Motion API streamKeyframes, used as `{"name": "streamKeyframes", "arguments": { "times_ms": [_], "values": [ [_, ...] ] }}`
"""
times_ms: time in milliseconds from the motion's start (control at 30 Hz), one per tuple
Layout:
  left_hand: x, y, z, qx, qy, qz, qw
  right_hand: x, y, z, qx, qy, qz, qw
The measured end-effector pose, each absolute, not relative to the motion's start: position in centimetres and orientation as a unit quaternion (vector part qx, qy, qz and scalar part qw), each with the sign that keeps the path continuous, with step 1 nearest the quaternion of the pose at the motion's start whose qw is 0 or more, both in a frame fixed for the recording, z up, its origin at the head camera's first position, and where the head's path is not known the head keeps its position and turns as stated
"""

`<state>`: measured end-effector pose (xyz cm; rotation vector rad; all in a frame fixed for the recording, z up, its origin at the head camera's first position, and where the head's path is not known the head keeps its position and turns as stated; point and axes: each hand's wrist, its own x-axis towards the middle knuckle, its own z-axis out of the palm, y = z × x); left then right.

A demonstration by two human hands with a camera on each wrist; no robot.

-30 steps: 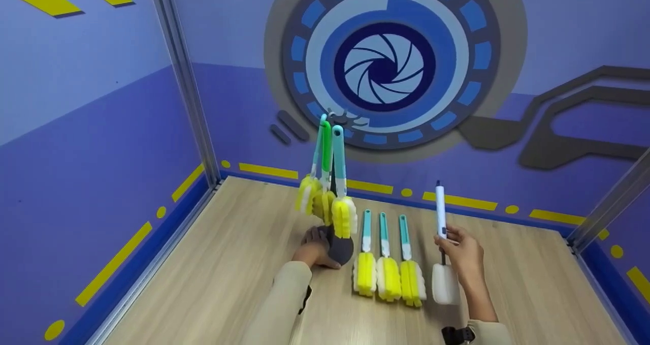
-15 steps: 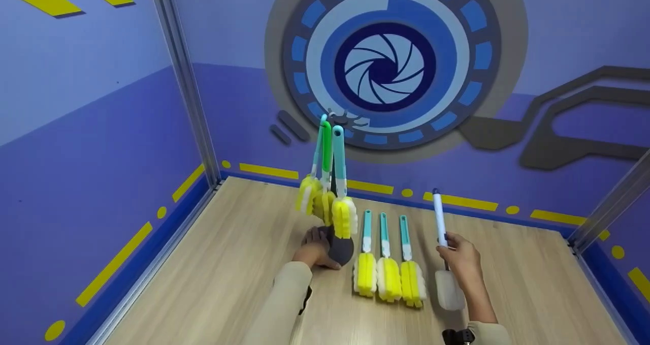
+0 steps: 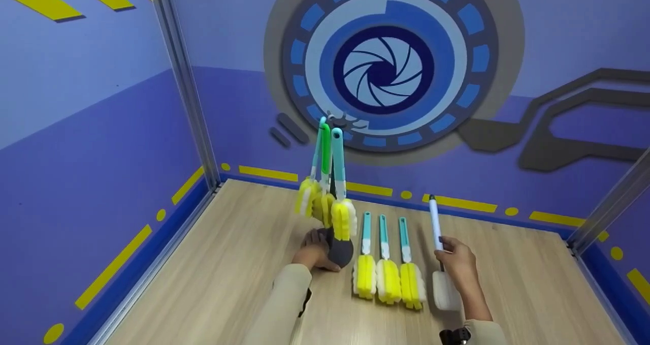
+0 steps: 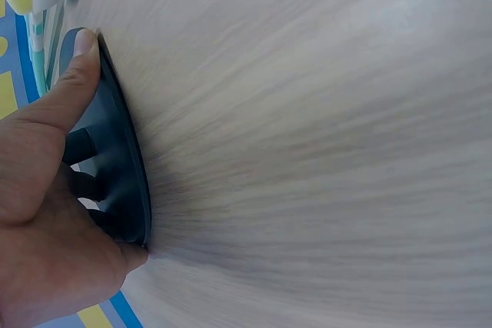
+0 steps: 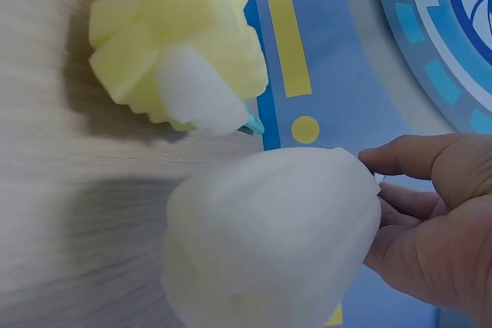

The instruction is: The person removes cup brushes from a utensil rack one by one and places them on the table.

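With its thumb and spread fingers, my left hand [image 3: 315, 251] grips the dark round base [image 3: 340, 252] of a stand on the table. Three sponge bottle brushes hang from this stand: a front one with a teal handle [image 3: 339, 167], one with a green handle [image 3: 326, 152] and another teal one behind. My right hand [image 3: 458, 263] pinches a white-handled bottle brush [image 3: 434, 223] low on its handle, sponge head down. In the right wrist view its white sponge head [image 5: 269, 236] is large, and the fingers hide where it joins the handle.
Three yellow-and-white sponge brushes with teal handles lie side by side between the hands: left brush [image 3: 364, 279], middle brush [image 3: 388, 281] and right brush [image 3: 412, 286]. A printed blue wall [image 3: 244, 116] closes off the back of the wooden table [image 3: 213, 263].
My right hand has lowered the white brush slightly, and the handle's top now leans further left. My left hand keeps its place on the base.
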<state>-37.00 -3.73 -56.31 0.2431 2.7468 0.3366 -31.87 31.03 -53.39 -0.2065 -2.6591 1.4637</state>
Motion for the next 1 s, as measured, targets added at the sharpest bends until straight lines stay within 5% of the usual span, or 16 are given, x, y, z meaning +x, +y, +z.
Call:
{"name": "streamKeyframes", "arguments": {
  "times_ms": [1000],
  "values": [
    [-37.1, -3.7, -56.4, 0.076, 0.972, 0.119, 0.19, -33.3, 30.5, -57.2, -0.118, -0.854, 0.505, 0.053]
  ]
}}
